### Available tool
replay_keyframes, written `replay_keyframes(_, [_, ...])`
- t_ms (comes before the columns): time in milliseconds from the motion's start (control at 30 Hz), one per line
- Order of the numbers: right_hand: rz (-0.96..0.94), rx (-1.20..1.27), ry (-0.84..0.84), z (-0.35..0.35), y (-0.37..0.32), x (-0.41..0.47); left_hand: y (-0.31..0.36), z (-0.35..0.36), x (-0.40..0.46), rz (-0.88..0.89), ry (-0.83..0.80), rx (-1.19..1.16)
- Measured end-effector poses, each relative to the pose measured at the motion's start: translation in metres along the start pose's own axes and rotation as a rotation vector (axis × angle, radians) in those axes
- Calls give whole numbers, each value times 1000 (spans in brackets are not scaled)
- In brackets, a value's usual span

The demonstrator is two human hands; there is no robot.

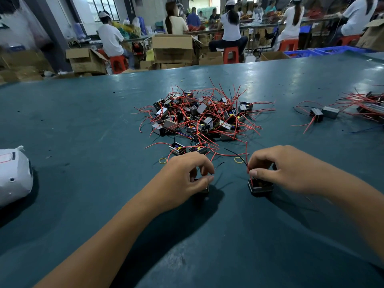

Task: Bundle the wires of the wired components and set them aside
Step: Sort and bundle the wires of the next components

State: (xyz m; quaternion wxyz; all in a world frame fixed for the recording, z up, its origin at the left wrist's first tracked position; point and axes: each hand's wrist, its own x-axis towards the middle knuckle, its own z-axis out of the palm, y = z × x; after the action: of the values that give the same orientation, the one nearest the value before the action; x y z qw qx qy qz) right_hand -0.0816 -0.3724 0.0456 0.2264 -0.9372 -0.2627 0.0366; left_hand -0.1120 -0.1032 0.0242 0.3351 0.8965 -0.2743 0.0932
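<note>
A heap of small black wired components (199, 116) with red and black leads lies at the middle of the dark green table (83, 125). My left hand (187, 173) grips one component (204, 189) standing on the table, mostly hidden under the fingers. My right hand (278, 169) holds another black component (259, 187) and pinches its red and black wires between thumb and fingers. Two yellow rubber bands (162, 160) (238, 159) lie just beyond my hands.
A second group of wired components (353, 107) lies at the right edge. A white rounded object (14, 175) sits at the left edge. Beyond the table are cardboard boxes (172, 48), red stools and several seated people at benches.
</note>
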Motion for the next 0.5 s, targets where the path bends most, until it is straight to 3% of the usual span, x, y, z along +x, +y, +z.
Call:
replay_keyframes(133, [6,23,-11,1,-2,0,-2,1,1,-25,47,-28])
replay_keyframes(233, [27,32,0,4,-2,1,-3,-1,3,-174,148,-359])
replay_keyframes(333, [37,45,1,5,-3,1,7,0,3,-207,191,-661])
replay_keyframes(400, [43,59,8,4,-4,1,16,3,0,-162,85,-733])
replay_keyframes(500, [37,73,14,6,-4,1,27,14,-7,0,-156,-486])
